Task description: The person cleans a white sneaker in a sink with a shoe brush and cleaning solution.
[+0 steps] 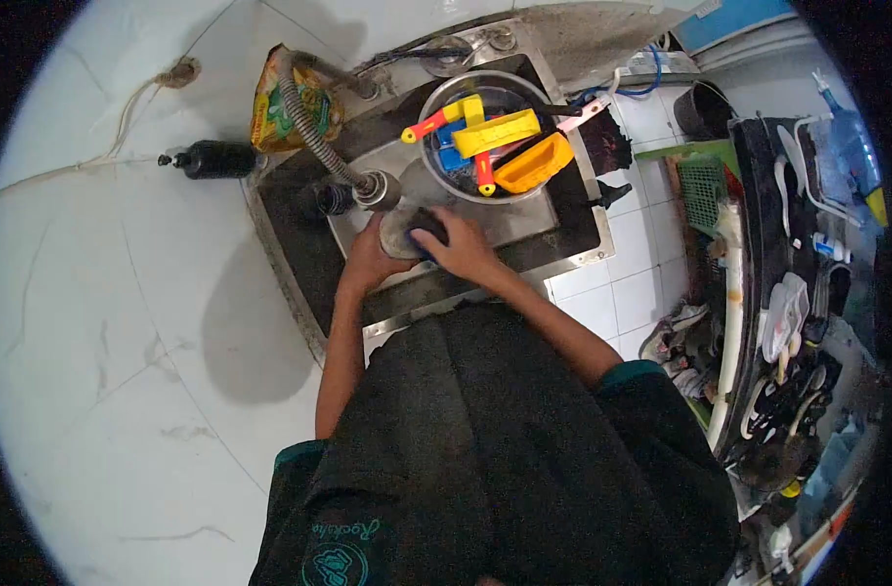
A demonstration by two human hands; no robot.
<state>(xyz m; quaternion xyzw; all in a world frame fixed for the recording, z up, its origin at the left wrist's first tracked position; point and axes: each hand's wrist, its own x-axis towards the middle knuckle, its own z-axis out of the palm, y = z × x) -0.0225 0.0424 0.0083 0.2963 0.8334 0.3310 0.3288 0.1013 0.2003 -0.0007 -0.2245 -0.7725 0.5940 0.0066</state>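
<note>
My left hand [371,258] is closed around the side of a greyish, rounded, cup-like object [397,237] held over the sink [368,317]. Pressed against that object is a dark scrubbing pad [428,232], with the fingers of my right hand [458,248] wrapped over it. Just above my hands hangs the tap's sprayer head [378,188] on a flexible metal hose. Beyond them a round metal basin [434,174] holds yellow, red and blue plastic toy-like tools [495,132] and an orange scoop-shaped piece [534,164].
A colourful packet [278,112] and a black bottle [216,159] lie at the sink's back left. On the right stands a cluttered rack [759,293] with several utensils. Shoes [676,337] and a dark bucket [702,109] are on the tiled floor.
</note>
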